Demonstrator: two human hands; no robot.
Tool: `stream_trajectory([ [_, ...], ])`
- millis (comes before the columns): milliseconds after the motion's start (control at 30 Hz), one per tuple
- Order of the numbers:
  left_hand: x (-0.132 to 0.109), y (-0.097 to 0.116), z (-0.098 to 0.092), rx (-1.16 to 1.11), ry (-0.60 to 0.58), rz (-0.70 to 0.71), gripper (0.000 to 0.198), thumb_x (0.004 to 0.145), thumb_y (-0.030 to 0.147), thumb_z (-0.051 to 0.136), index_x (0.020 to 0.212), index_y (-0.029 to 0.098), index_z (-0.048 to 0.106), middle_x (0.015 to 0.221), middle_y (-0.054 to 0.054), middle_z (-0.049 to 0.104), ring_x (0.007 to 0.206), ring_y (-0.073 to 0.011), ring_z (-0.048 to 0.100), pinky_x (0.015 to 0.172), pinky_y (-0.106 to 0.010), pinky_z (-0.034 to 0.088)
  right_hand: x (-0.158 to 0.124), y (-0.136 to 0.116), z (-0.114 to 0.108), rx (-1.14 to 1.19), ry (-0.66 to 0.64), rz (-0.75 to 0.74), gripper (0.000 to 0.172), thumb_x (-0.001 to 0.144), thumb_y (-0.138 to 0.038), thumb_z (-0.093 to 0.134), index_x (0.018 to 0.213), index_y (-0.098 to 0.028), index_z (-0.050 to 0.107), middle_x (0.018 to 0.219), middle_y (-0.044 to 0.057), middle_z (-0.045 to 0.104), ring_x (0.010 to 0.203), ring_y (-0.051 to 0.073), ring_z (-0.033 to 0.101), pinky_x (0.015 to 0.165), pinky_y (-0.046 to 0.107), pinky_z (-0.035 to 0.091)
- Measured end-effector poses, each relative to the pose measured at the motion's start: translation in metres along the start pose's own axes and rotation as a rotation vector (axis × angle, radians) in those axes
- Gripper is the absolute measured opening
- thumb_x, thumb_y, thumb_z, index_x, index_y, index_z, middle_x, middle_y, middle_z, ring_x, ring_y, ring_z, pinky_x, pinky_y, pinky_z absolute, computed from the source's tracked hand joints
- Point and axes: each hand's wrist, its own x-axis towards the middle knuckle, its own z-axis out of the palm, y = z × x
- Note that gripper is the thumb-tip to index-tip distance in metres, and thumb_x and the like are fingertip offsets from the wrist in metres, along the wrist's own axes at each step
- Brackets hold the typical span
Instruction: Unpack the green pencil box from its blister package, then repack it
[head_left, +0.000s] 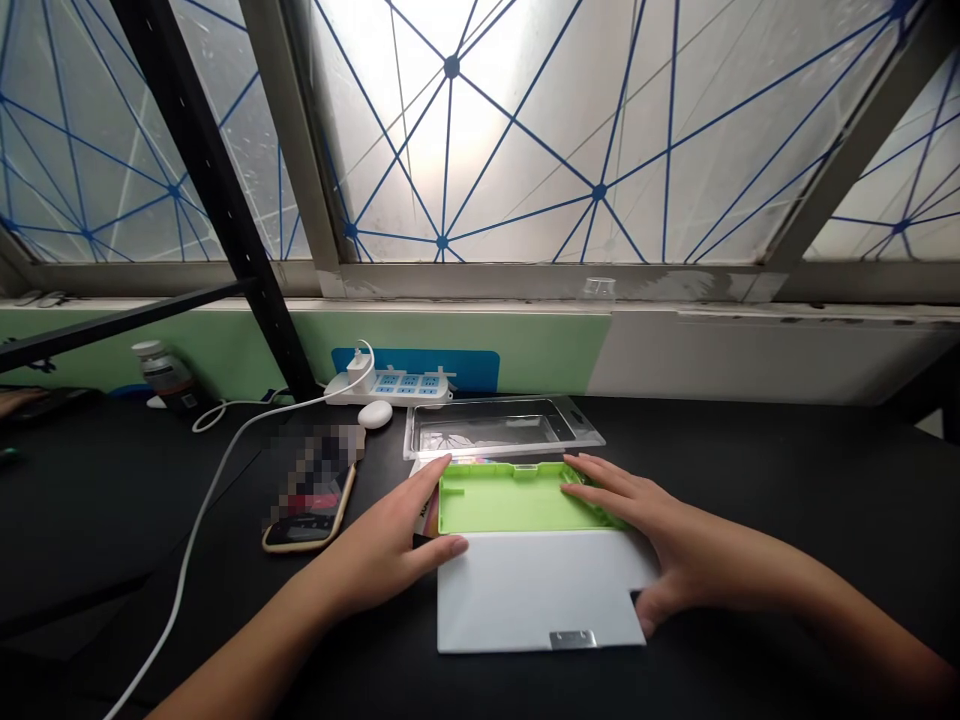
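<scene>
An opened pencil case lies on the black table in front of me. Its shallow bright green tray (pixel 502 500) is at the far side, and its flat white lid (pixel 525 585) with a small metal plate (pixel 572 640) lies toward me. My left hand (pixel 397 530) grips the left side, fingers along the tray's edge and thumb on the lid's upper left corner. On the right side, my right hand (pixel 652 520) has its fingers over the tray's right end, beside something clear, and its thumb by the lid's right edge. A printed card or sheet shows partly under the tray's left side.
Behind the case lies a clear plastic package (pixel 502 425). A phone (pixel 315 490) and a white oval case (pixel 375 414) are to the left. A power strip (pixel 397 387) with a white cable (pixel 217 480), a bottle (pixel 169 375) and a black metal post (pixel 225 190) stand farther back.
</scene>
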Motion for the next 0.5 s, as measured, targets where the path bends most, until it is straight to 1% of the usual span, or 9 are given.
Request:
stream_trajectory([
  [133,0.001,-0.002,0.002,0.003,0.017,0.019,0.072,0.098,0.054,0.051,0.158,0.026,0.026,0.162,-0.007,0.032,0.147,-0.0300,0.034,0.119,-0.046,0.032,-0.001,-0.002,0.001,-0.006,0.004,0.014,0.102,0.063,-0.036,0.088,0.152,-0.044,0.036,0.166,0.006,0.023,0.147,0.044,0.023,0.110,0.065,0.035],
  [200,0.000,-0.002,0.002,-0.001,0.007,0.022,0.068,0.099,0.055,0.047,0.158,0.026,0.027,0.163,-0.006,0.030,0.149,-0.0301,0.031,0.120,-0.047,0.029,-0.003,-0.005,-0.002,-0.002,-0.013,0.032,0.099,0.066,-0.032,0.085,0.151,-0.043,0.038,0.166,0.005,0.021,0.147,0.043,0.025,0.110,0.063,0.037],
  [267,0.000,-0.002,0.001,-0.016,-0.007,0.016,0.067,0.101,0.057,0.041,0.158,0.026,0.027,0.164,-0.006,0.028,0.150,-0.0304,0.028,0.121,-0.048,0.027,-0.004,-0.006,-0.008,0.023,-0.019,0.043,0.093,0.068,-0.030,0.083,0.150,-0.042,0.041,0.166,0.004,0.022,0.146,0.041,0.029,0.111,0.058,0.038],
  [333,-0.001,-0.001,0.001,-0.046,-0.020,0.011,0.070,0.100,0.062,0.036,0.159,0.025,0.025,0.164,-0.006,0.027,0.150,-0.0310,0.027,0.122,-0.048,0.025,-0.004,-0.006,-0.014,0.069,0.004,0.046,0.083,0.073,-0.032,0.080,0.148,-0.040,0.045,0.163,0.004,0.031,0.144,0.039,0.037,0.112,0.055,0.039],
  [400,-0.002,-0.001,-0.001,-0.092,-0.012,0.013,0.076,0.098,0.070,0.029,0.159,0.025,0.024,0.164,-0.006,0.028,0.150,-0.0316,0.028,0.122,-0.047,0.025,-0.002,-0.005,-0.018,0.140,0.051,0.061,0.072,0.078,-0.038,0.077,0.145,-0.037,0.051,0.157,0.005,0.043,0.140,0.037,0.043,0.111,0.052,0.041],
  [500,-0.003,-0.001,-0.002,-0.174,0.026,0.035,0.087,0.090,0.081,0.017,0.158,0.027,0.026,0.164,-0.006,0.030,0.149,-0.0329,0.029,0.121,-0.047,0.026,0.004,-0.005,-0.020,0.288,0.113,0.111,0.057,0.084,-0.049,0.071,0.138,-0.033,0.058,0.148,0.006,0.055,0.133,0.035,0.052,0.104,0.046,0.051],
])
